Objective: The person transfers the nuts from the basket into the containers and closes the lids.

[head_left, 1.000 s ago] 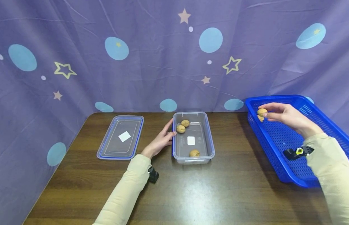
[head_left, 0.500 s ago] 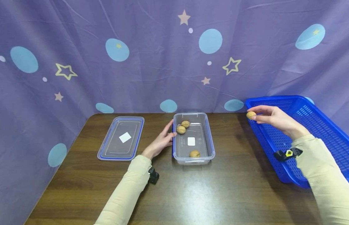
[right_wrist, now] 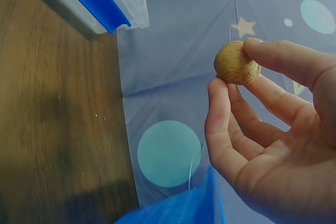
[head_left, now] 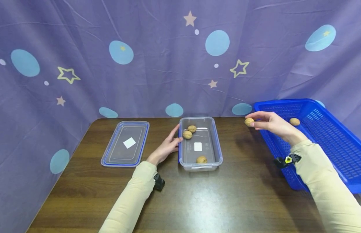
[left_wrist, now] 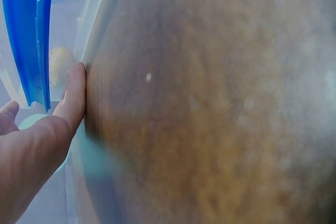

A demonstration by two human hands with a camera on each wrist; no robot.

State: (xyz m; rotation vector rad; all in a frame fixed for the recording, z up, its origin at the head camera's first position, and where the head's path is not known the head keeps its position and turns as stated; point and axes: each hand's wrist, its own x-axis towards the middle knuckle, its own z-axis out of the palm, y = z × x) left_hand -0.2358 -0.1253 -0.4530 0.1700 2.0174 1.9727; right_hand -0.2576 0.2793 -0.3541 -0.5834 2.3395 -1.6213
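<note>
A walnut is pinched between the thumb and fingertips of my right hand, in the air just left of the blue basket. One more walnut lies inside that basket near its back. My left hand touches the left side of the clear plastic container with its fingers extended. Two walnuts sit together in the container's left back part, and a single walnut is near its front wall. In the left wrist view, a blue side clip of the container shows beside the thumb.
A clear lid with a blue seal and a white label lies flat on the left of the wooden table. Behind the table hangs a purple curtain with stars and dots. Both wrists carry small black cameras.
My right hand has moved left with the walnut, from over the basket to past its left rim. The walnut in the basket has come into view farther right. My left hand stays put.
</note>
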